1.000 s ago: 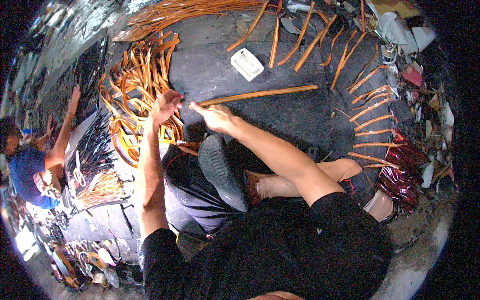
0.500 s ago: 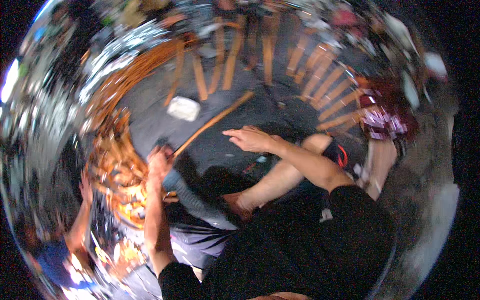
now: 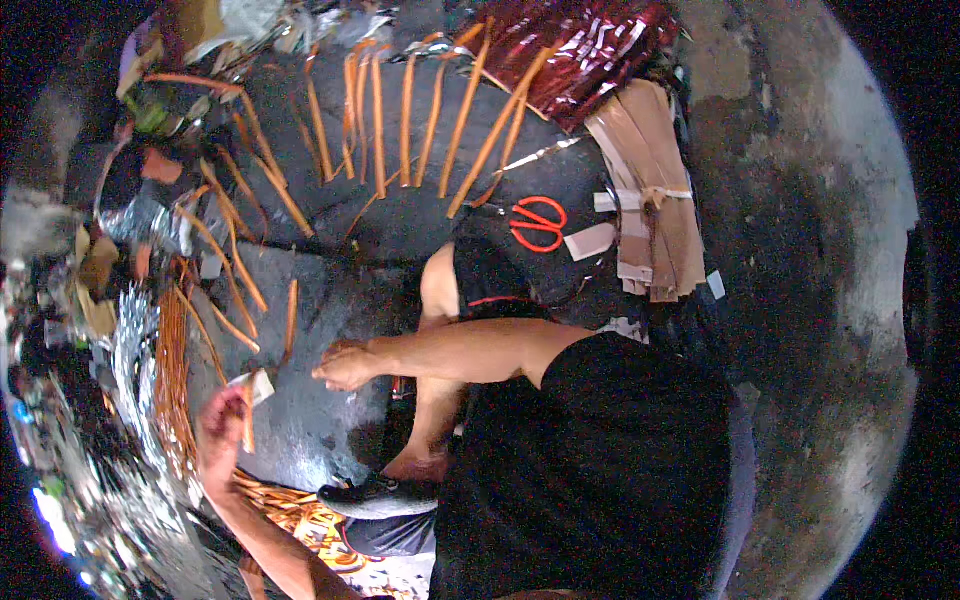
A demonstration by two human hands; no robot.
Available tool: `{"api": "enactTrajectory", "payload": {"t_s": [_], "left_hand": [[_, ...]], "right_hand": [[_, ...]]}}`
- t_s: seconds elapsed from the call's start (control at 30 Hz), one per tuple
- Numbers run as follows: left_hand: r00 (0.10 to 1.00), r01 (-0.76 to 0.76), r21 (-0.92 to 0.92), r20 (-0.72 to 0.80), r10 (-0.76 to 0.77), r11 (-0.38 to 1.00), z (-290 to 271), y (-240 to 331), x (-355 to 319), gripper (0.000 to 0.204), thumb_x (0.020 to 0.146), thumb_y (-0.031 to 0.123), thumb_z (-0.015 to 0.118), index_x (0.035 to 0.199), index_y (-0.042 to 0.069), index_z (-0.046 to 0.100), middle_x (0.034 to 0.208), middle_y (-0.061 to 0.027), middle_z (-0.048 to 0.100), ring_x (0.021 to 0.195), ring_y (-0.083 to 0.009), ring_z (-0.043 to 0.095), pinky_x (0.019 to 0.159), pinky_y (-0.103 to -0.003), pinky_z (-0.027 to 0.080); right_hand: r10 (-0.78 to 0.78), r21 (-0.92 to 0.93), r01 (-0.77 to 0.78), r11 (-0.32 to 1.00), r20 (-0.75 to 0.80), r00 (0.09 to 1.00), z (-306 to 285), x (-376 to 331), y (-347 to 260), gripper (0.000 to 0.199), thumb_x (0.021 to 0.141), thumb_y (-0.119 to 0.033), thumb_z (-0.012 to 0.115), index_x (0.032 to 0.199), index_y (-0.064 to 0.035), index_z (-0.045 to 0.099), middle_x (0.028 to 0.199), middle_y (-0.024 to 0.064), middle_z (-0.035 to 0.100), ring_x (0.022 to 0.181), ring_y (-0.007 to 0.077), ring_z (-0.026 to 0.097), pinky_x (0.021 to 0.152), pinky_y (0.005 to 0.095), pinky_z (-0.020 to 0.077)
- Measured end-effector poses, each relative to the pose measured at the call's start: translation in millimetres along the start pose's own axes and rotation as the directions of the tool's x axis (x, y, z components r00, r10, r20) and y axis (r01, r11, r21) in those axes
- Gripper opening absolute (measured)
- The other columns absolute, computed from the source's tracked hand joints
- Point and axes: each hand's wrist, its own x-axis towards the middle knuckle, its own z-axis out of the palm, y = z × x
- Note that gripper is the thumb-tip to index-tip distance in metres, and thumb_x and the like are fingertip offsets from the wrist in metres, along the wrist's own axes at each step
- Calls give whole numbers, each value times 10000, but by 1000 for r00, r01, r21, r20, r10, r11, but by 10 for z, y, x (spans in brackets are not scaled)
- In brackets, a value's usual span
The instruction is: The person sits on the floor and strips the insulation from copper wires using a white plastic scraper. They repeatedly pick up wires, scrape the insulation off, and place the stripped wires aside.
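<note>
Orange strips [image 3: 172, 370] lie in a long bundle at your far left. Next comes your left hand [image 3: 222, 430], its fingers bent, with one orange strip [image 3: 249, 432] against them; whether they grip it, one cannot tell. Just behind is a white tray [image 3: 263, 386], partly hidden. Your right hand [image 3: 345, 367] is half curled near another strip [image 3: 291, 318]; its hold cannot be told. Farther right are red-handled scissors [image 3: 540, 225], then brown folded sheets [image 3: 655, 200].
</note>
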Motion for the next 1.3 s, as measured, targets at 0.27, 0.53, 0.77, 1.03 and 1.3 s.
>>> {"api": "enactTrajectory", "payload": {"t_s": [0.27, 0.53, 0.77, 1.03, 1.3], "left_hand": [[892, -436, 17, 142, 429, 900, 1259, 2771, 2360, 327, 963, 220, 503, 1218, 32, 585, 1109, 9, 606, 1024, -109, 532, 951, -248, 378], [657, -493, -626, 188, 730, 604, 2598, 3362, 3071, 341, 927, 248, 550, 1197, 45, 592, 1099, -17, 633, 1023, -121, 572, 912, -277, 415], [751, -473, -12, 519, 410, 881, 4445, 1897, 3041, 268, 847, 232, 660, 1066, 77, 654, 942, -150, 686, 858, -262, 669, 786, -367, 519], [789, -475, 249, 545, 283, 844, 4458, 1503, 2797, 230, 840, 266, 666, 897, 43, 675, 903, -193, 682, 868, -368, 657, 784, -438, 520], [968, -225, 257, -47, 245, 940, 2075, 1487, 1979, 324, 960, 312, 519, 900, 16, 635, 836, -215, 642, 802, -367, 645, 691, -443, 484]], "right_hand": [[40, 38, -35, 999, -127, 991, 62, -11, 226, 246, 749, -301, 638, 836, -78, 577, 705, 120, 610, 723, 311, 637, 664, 435, 502], [-38, 100, 57, 993, -189, 981, 84, -34, 84, 214, 735, -257, 630, 854, -83, 590, 757, 125, 609, 760, 321, 622, 697, 428, 487], [-10, 187, 40, 982, -158, 987, -200, -553, -169, 220, 764, -229, 617, 925, -80, 597, 846, 135, 617, 831, 323, 615, 769, 426, 472], [54, 233, -21, 972, -134, 989, -471, -935, -105, 241, 797, -197, 602, 1005, -77, 604, 948, 148, 625, 912, 325, 607, 852, 425, 453], [-58, 418, 224, 880, -374, 926, -328, -256, -72, 274, 829, -165, 588, 1086, -74, 612, 1050, 160, 634, 993, 327, 600, 935, 424, 435]]}}
